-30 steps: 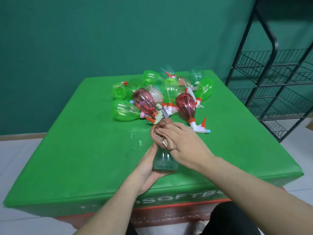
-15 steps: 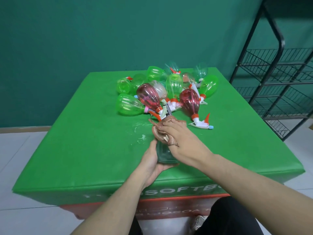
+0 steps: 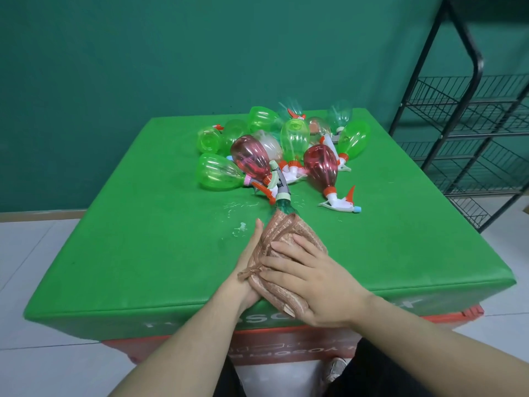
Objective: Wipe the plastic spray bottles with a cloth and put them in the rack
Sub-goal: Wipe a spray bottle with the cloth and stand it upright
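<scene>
Lying near the front edge of the green padded worktop (image 3: pixel 143 253), a clear teal-tinted plastic spray bottle (image 3: pixel 286 209) is almost wholly wrapped in a brown ribbed cloth (image 3: pixel 282 239); only its neck and grey-green trigger head are seen, pointing away toward the heap. The right hand (image 3: pixel 312 277) is laid over the cloth from above, its fingers spread and bent round the covered bottle, so the cloth is pressed against it. The left hand (image 3: pixel 247 267) is placed along the bottle's left side, with the fingers hidden under the cloth and the thumb extended forward; whether the bottle is gripped by it cannot be told. Further back on the worktop a heap of green, red and clear plastic spray bottles (image 3: pixel 286 147) is piled on their sides, one red bottle with a white and orange trigger (image 3: pixel 322 166) lying nearest the cloth. A black wire rack (image 3: pixel 469 138) is set on the floor to the right of the worktop.
</scene>
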`<state>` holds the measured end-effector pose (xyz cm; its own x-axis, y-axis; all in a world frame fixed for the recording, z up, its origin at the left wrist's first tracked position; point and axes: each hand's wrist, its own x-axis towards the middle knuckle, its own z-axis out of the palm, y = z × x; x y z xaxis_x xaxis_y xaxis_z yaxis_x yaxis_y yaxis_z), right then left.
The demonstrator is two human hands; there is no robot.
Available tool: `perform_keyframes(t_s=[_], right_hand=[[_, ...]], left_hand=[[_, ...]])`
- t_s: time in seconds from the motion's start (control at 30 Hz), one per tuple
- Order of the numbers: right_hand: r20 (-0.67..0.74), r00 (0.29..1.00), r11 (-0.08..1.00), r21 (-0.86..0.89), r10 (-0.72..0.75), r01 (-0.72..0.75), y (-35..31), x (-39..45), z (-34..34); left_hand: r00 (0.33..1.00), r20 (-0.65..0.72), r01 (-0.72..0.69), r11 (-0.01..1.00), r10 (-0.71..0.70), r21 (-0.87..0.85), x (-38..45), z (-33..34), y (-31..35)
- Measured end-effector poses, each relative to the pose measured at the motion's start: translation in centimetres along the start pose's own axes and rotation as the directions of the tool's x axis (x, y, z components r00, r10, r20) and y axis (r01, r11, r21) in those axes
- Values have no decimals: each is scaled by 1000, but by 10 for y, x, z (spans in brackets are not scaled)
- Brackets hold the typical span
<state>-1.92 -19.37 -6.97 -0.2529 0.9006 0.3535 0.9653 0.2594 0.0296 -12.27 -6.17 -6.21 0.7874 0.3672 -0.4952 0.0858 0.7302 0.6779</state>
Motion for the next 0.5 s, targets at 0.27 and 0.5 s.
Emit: perform_keyframes(t_s=[0.27, 0.5], right_hand=[[30, 990, 988, 75, 135, -137, 13, 34, -8], [7, 858, 847, 156, 513, -507, 22, 67, -14]], left_hand=[[990, -52, -136, 972, 129, -191, 2, -9, -4], [993, 59, -88, 964, 105, -251, 4, -12, -4]])
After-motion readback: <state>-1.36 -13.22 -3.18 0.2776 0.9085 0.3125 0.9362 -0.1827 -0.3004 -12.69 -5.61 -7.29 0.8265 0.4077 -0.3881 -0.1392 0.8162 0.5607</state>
